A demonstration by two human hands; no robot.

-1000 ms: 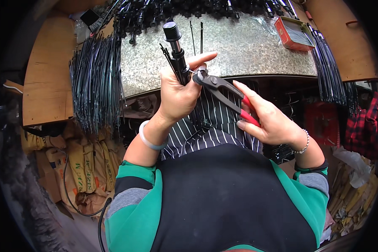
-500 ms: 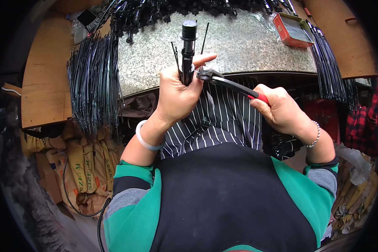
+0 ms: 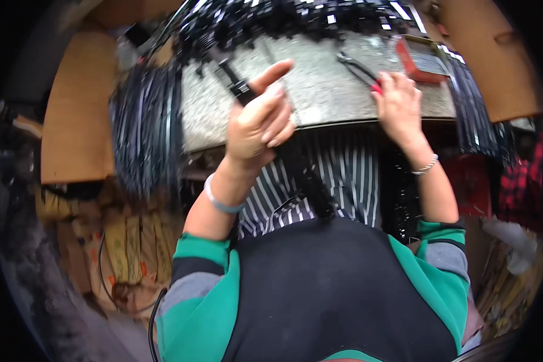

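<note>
My left hand (image 3: 259, 123) is closed around what looks like a black umbrella frame (image 3: 241, 90), its index finger pointing up and to the right. One end of the frame sticks out past the thumb side, tilted to the far left; its dark lower part (image 3: 311, 181) slants down over the striped apron. Pliers (image 3: 361, 71) with black and red handles lie on the stone-topped table (image 3: 320, 99), jaws toward the back. My right hand (image 3: 399, 102) rests over their red grip end with fingers stretched out. Motion blurs much of the picture.
Long thin dark rods (image 3: 148, 123) hang over the table's left edge, and another bunch (image 3: 469, 102) hangs at the right. Black shafts (image 3: 283, 21) are piled along the back. A red tin (image 3: 419, 60) holding thin wires stands at the back right. Wooden boards (image 3: 78, 114) flank the table.
The pliers have moved from beside the frame to the table at the right, and my right hand has loosened off them. My left hand has tipped the frame from upright to slanting.
</note>
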